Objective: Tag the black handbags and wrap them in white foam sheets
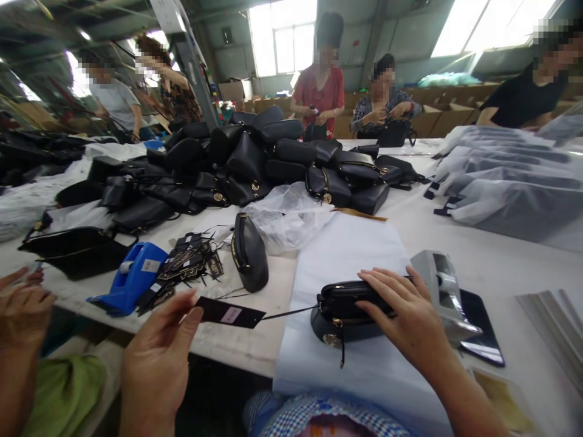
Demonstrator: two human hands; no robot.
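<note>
My left hand (166,349) pinches one end of a black hang tag (231,314) with a pale barcode sticker. A thin black cord runs from the tag's other end to a small black bag (348,312) with a gold charm. Fingers spread, my right hand (405,303) rests on the top and right side of this bag. The bag stands on white sheets (303,358). Another small black bag (250,255) stands beyond the tag, beside a pile of black tags (194,264).
A blue tape dispenser (132,276) is at left, a grey one (444,291) and a phone (481,325) at right. Black bags (246,158) are heaped behind, wrapped ones (514,182) at back right. A co-worker's hands (22,309) are at far left; several people stand across.
</note>
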